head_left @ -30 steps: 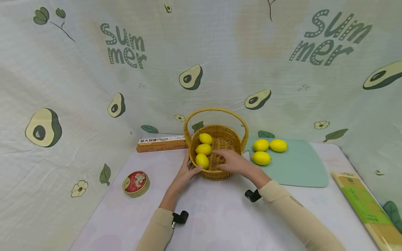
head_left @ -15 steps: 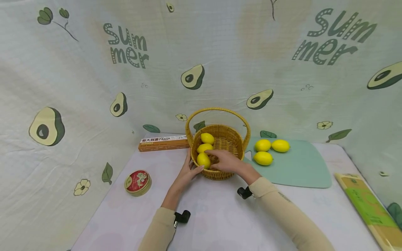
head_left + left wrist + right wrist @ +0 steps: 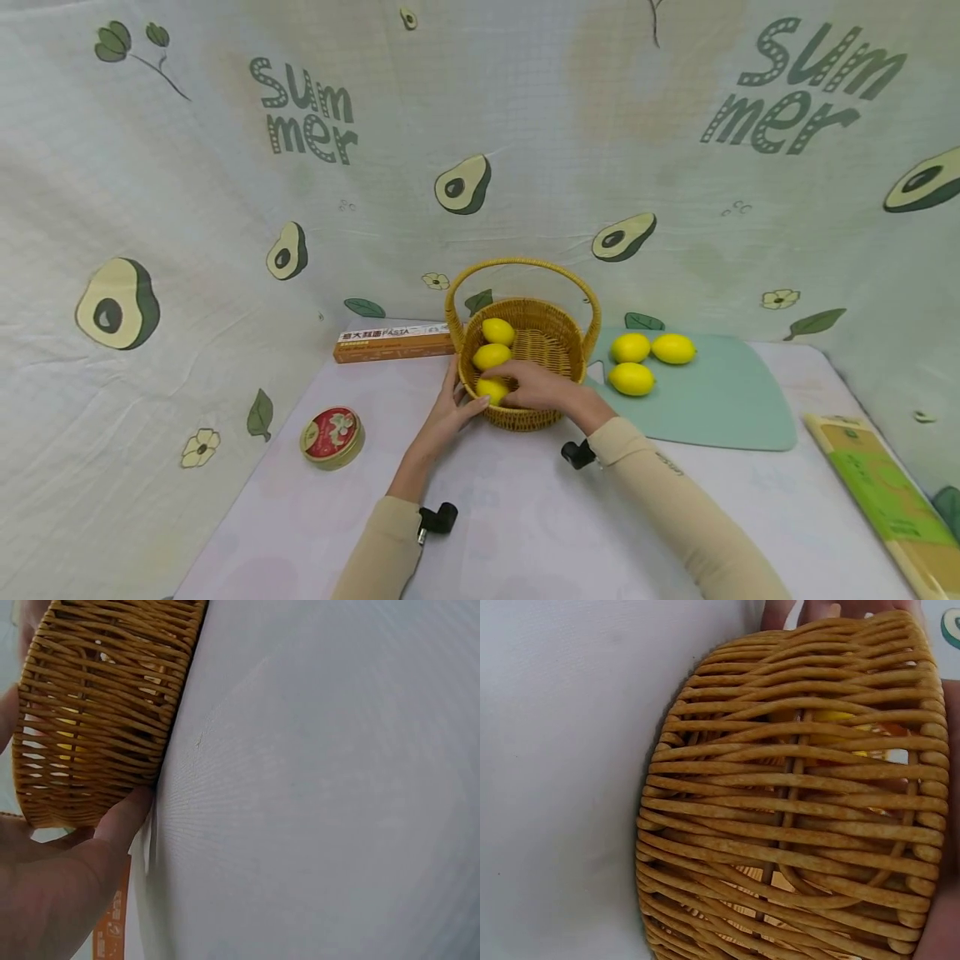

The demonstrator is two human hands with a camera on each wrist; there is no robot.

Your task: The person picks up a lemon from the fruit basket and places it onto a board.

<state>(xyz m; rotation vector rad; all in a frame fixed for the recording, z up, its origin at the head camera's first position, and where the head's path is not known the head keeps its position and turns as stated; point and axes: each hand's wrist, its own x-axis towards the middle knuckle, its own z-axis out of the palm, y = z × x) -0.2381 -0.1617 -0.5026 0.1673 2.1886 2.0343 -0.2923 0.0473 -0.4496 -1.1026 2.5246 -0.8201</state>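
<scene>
A wicker basket [image 3: 525, 421] with a tall arched handle stands at the back middle of the table. Along its left inside wall lie three lemons: a far one [image 3: 497, 331], a middle one [image 3: 492, 357] and a near one [image 3: 492, 392]. My left hand [image 3: 442, 421] holds the basket's left side, thumb at the rim and fingers on the outer wall. In the left wrist view that hand [image 3: 60, 892] touches the weave low down. Reaching over the front rim, my right hand [image 3: 540, 387] grips the near lemon between thumb and fingers. The basket wall [image 3: 795, 825] mostly hides this grip in the right wrist view.
Right of the basket, three lemons [image 3: 632, 379] lie on a pale green board [image 3: 735, 408]. A pasta box [image 3: 393, 343] sits behind on the left, a round red tin [image 3: 332, 437] nearer. A green-and-yellow packet [image 3: 885, 492] lies far right. Printed cloth [image 3: 540, 167] hangs behind.
My right hand has moved left inside the basket and taken hold of the near lemon, which has shifted slightly. My left hand stays at the basket's side. The view has turned slightly.
</scene>
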